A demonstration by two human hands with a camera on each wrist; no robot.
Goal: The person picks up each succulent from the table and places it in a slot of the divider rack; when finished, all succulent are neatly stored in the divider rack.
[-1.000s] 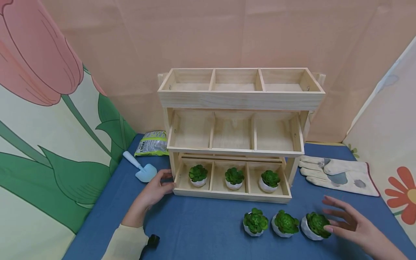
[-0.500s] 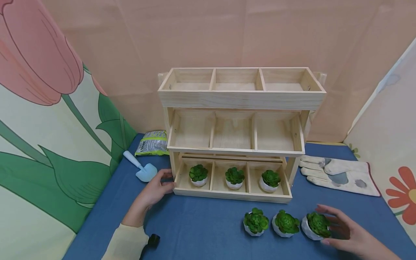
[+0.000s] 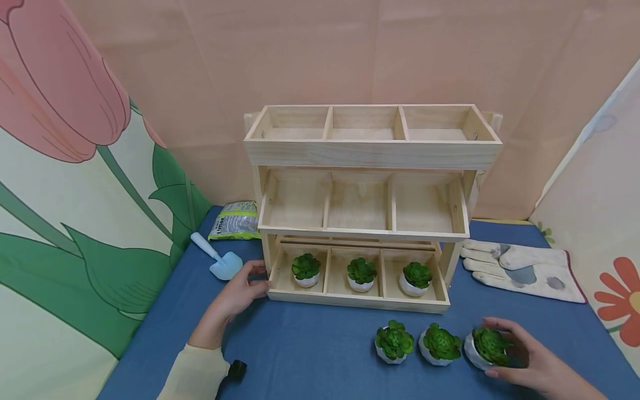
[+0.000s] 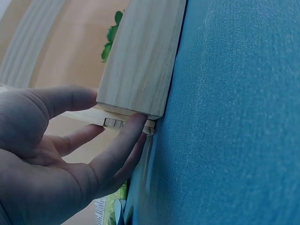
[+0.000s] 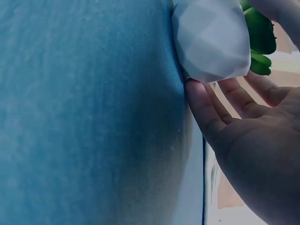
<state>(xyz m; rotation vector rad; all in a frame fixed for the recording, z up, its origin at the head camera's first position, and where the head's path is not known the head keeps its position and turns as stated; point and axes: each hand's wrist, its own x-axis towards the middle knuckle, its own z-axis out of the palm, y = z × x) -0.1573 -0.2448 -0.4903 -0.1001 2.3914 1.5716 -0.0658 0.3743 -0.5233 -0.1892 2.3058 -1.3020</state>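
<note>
My left hand (image 3: 242, 289) holds the lower left corner of a three-tier wooden planter shelf (image 3: 372, 154). In the left wrist view, the thumb and fingertips touch the end of its bottom tray (image 4: 138, 61). On the right, my right hand (image 3: 525, 355) curves around a small potted succulent (image 3: 489, 347), thumb at the front and index finger behind. Its white faceted pot (image 5: 211, 40) meets the fingertips in the right wrist view and sits on the cloth. Two similar succulents, one in the middle (image 3: 440, 344) and one at left (image 3: 393, 341), stand beside it.
Three succulents fill the bottom tray's compartments, including one at left (image 3: 305, 268). A light blue trowel (image 3: 225, 265) and a green-and-white bag (image 3: 234, 221) lie left of the shelf. Gardening gloves (image 3: 522, 269) lie right, on the blue cloth (image 3: 300, 355).
My right hand has moved left and closed around the rightmost succulent, its thumb now at the pot's front. The left hand stays at the shelf corner.
</note>
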